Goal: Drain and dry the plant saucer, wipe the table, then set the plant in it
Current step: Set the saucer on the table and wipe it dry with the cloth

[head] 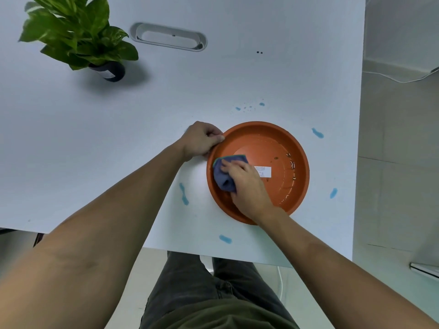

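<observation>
An orange plastic saucer [285, 143] sits on the white table [118, 138] near its front right. A white label lies in the saucer's middle, and water drops cling to its right inner side. My left hand [202, 140] pinches the saucer's left rim with curled fingers. My right hand [247, 184] presses a bunched blue-grey cloth [224, 173] against the saucer's left inner floor, fingers curled over it. The green leafy plant [76, 34] in its dark pot [111, 71] stands at the table's far left.
Several blue water spots [184, 194] lie on the table around the saucer. A grey cable grommet [168, 36] is set in the tabletop at the back. The table's right edge runs close beside the saucer; its front edge is near my legs.
</observation>
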